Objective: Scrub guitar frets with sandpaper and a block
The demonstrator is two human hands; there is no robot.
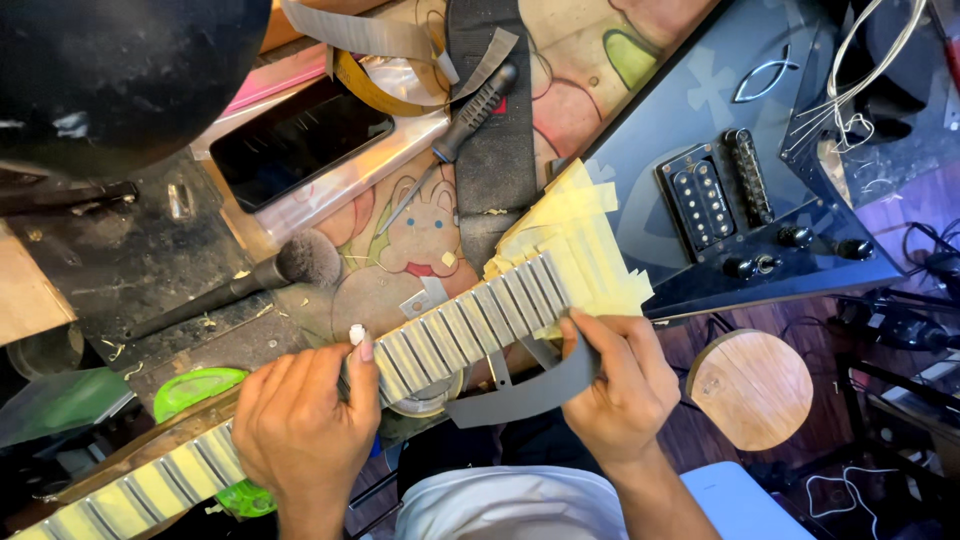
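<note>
A dark V-shaped electric guitar (pixel 700 110) lies across the bench, its neck (pixel 470 325) running down to the lower left. Pale masking tape (pixel 585 255) covers the fretboard between the metal frets and the body next to the neck. My left hand (pixel 300 425) grips the neck from above, thumb on the frets. My right hand (pixel 620 385) holds a strip of grey sandpaper (pixel 525 395) at the neck's near edge, close to the body.
A soft brush (pixel 290 265), a screwdriver (pixel 465 115), a phone (pixel 300 140) and a tape roll (pixel 385 85) lie behind the neck on a cartoon-printed mat. Loose strings (pixel 860 70) curl at the guitar's far end. A round wooden stool (pixel 750 388) stands at lower right.
</note>
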